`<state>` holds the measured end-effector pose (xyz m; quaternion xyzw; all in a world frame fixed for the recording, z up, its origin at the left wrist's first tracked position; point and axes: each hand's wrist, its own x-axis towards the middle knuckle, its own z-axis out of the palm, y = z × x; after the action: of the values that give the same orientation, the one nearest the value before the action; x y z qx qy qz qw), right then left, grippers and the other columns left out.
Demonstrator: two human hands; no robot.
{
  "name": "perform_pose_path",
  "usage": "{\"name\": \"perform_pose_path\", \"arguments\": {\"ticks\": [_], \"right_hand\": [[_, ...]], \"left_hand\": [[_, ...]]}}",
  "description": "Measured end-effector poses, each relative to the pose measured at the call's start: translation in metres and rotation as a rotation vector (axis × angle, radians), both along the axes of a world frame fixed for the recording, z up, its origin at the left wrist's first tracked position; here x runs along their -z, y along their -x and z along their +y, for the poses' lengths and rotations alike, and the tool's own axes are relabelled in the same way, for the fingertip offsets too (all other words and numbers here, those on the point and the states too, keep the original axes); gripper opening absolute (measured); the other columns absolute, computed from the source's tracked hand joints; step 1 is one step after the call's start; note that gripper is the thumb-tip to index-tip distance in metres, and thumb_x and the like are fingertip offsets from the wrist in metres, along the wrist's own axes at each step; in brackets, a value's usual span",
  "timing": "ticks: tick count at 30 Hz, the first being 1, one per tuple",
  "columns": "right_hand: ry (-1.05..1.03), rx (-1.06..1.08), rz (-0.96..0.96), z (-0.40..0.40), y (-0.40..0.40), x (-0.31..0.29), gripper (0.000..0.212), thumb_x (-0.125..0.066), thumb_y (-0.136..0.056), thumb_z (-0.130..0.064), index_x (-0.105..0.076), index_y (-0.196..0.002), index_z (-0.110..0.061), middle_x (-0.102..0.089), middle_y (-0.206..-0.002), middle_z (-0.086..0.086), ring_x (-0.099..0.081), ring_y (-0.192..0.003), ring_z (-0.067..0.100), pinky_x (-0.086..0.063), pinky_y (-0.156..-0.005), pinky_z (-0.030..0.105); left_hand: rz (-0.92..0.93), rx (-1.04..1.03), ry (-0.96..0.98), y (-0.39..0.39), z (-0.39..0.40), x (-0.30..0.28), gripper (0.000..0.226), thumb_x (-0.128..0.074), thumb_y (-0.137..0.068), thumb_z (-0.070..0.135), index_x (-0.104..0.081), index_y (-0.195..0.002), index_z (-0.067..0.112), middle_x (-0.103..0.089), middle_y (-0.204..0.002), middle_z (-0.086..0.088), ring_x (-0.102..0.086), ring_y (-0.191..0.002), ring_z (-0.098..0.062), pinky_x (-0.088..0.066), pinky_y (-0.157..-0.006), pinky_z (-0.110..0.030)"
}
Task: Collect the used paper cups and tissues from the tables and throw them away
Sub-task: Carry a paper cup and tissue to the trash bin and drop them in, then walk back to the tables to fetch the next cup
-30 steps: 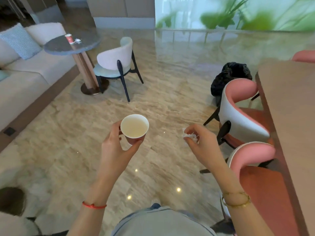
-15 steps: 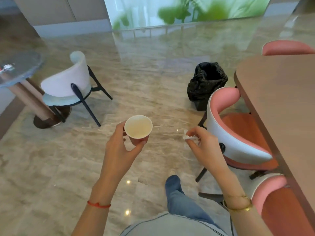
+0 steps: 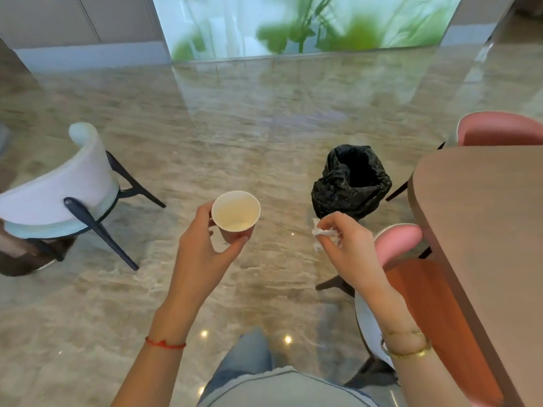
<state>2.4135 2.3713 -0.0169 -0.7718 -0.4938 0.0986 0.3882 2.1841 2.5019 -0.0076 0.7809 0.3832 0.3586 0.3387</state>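
My left hand grips a paper cup, pink outside and white inside, held upright at chest height; it looks empty. My right hand pinches a crumpled white tissue between the fingertips. A bin lined with a black bag stands open on the floor just beyond my right hand, between the two pink chairs.
A brown table fills the right side, with pink chairs tucked against it and another pink chair behind. A white chair with dark legs stands at left. Marble floor lies between, a glass wall beyond.
The view has swung right and I have stepped forward: the bin is now nearer and more central, the white chair has slid to the left edge. Both hands keep their hold.
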Motion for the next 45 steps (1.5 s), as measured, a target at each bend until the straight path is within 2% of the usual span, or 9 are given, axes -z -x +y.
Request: {"name": "perform_pose_path", "arguments": {"ticks": [7, 14, 19, 22, 26, 33, 35, 39, 45], "right_hand": [[0.023, 0.103, 0.024, 0.115, -0.1, 0.023, 0.009, -0.066, -0.086, -0.014, -0.061, -0.092, -0.02, -0.063, -0.09, -0.009, -0.057, -0.085, 0.005, -0.04, -0.071, 0.014], [0.002, 0.273, 0.046, 0.234, -0.208, 0.02, 0.006, -0.064, -0.089, -0.017, -0.061, -0.093, -0.018, -0.063, -0.091, -0.007, -0.058, -0.086, 0.006, -0.045, -0.071, 0.018], [0.004, 0.432, 0.038, 0.279, -0.285, 0.029, 0.005, -0.065, -0.089, -0.017, -0.061, -0.092, -0.016, -0.063, -0.087, -0.005, -0.058, -0.079, 0.004, -0.042, -0.065, 0.01], [0.038, 0.525, 0.066, 0.297, -0.334, 0.041, 0.004, -0.064, -0.089, -0.017, -0.061, -0.09, -0.015, -0.063, -0.085, -0.003, -0.059, -0.078, 0.007, -0.045, -0.065, 0.017], [0.077, 0.633, 0.122, 0.319, -0.407, 0.063, 0.004, -0.064, -0.089, -0.017, -0.061, -0.09, -0.015, -0.063, -0.087, -0.002, -0.059, -0.08, 0.01, -0.046, -0.069, 0.024], [0.161, 0.724, 0.17, 0.359, -0.535, 0.105, 0.005, -0.063, -0.089, -0.019, -0.058, -0.089, -0.018, -0.063, -0.09, -0.001, -0.059, -0.082, 0.013, -0.043, -0.066, 0.022], [0.201, 0.734, 0.202, 0.368, -0.566, 0.118, 0.005, -0.062, -0.09, -0.018, -0.058, -0.09, -0.017, -0.063, -0.091, 0.001, -0.06, -0.082, 0.014, -0.042, -0.063, 0.019], [0.339, 0.694, 0.344, 0.376, -0.62, 0.145, 0.007, -0.059, -0.09, -0.019, -0.057, -0.097, -0.018, -0.061, -0.1, -0.001, -0.06, -0.094, 0.018, -0.044, -0.075, 0.024], [0.478, 0.643, 0.5, 0.374, -0.662, 0.168, 0.034, -0.063, -0.089, -0.024, -0.058, -0.121, -0.014, -0.061, -0.122, 0.001, -0.056, -0.114, 0.019, -0.047, -0.096, 0.033]], "left_hand": [[0.005, 0.114, -0.013, -0.116, 0.143, 0.017, 0.065, -0.076, -0.071, 0.048, -0.036, -0.122, 0.051, -0.047, -0.112, 0.043, -0.05, -0.105, 0.015, -0.041, -0.077, -0.001], [0.033, 0.288, -0.022, -0.259, 0.297, 0.01, 0.065, -0.08, -0.071, 0.039, -0.039, -0.121, 0.045, -0.052, -0.114, 0.029, -0.056, -0.104, -0.002, -0.043, -0.081, -0.011], [0.091, 0.464, 0.006, -0.373, 0.37, 0.016, 0.067, -0.08, -0.068, 0.041, -0.038, -0.119, 0.042, -0.054, -0.113, 0.025, -0.058, -0.104, -0.007, -0.047, -0.083, -0.02], [0.139, 0.561, 0.002, -0.444, 0.398, 0.03, 0.069, -0.083, -0.067, 0.036, -0.041, -0.122, 0.034, -0.054, -0.111, 0.021, -0.058, -0.106, -0.011, -0.051, -0.088, -0.033], [0.177, 0.659, -0.011, -0.54, 0.425, 0.055, 0.069, -0.083, -0.066, 0.037, -0.044, -0.123, 0.028, -0.053, -0.11, 0.017, -0.057, -0.106, -0.015, -0.051, -0.088, -0.037], [0.244, 0.756, 0.103, -0.7, 0.447, 0.096, 0.067, -0.084, -0.069, 0.032, -0.046, -0.123, 0.02, -0.053, -0.11, 0.011, -0.053, -0.102, -0.011, -0.034, -0.073, -0.005], [0.284, 0.764, 0.143, -0.74, 0.451, 0.108, 0.067, -0.083, -0.068, 0.034, -0.046, -0.122, 0.021, -0.052, -0.111, 0.012, -0.049, -0.102, -0.009, -0.033, -0.072, -0.004], [0.367, 0.786, 0.215, -0.8, 0.457, 0.133, 0.067, -0.085, -0.068, 0.034, -0.048, -0.122, 0.018, -0.051, -0.109, 0.012, -0.05, -0.103, -0.01, -0.034, -0.072, -0.007], [0.606, 0.875, 0.32, -0.85, 0.469, 0.172, 0.087, -0.084, -0.072, 0.025, -0.036, -0.144, 0.015, -0.046, -0.143, -0.002, -0.042, -0.134, -0.019, -0.034, -0.102, -0.029]]}}
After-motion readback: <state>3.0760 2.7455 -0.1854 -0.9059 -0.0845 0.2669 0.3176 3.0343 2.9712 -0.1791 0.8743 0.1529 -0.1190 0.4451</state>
